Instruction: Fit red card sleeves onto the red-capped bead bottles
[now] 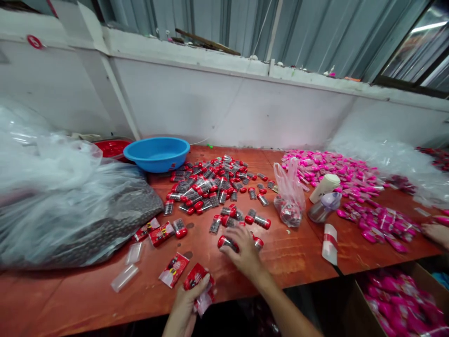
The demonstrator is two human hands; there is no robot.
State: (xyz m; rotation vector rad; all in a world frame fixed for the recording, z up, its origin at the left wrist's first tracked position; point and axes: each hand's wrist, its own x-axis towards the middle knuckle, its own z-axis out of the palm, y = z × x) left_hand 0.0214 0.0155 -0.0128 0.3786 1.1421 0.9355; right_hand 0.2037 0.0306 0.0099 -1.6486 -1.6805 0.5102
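My left hand (191, 299) holds a red printed packet (197, 277) at the table's front edge, thumb on top. Further in, my right hand (242, 245) reaches over the table, its fingers curved around a small clear bottle with red ends (228, 243). Another such bottle (257, 242) lies beside that hand, partly hidden. Several similar bottles (262, 222) lie loose beyond my fingers, in front of a large pile of them (210, 182). A flat red packet (174, 269) rests left of my left hand.
A blue basin (157, 154) stands at the back left, near a large plastic bag (70, 206). Clear tubes (125, 278) lie at front left. A small tied bag (290, 201), a cup (324, 206) and pink items (336, 173) are rightward. Another person's hand (437, 234) shows far right.
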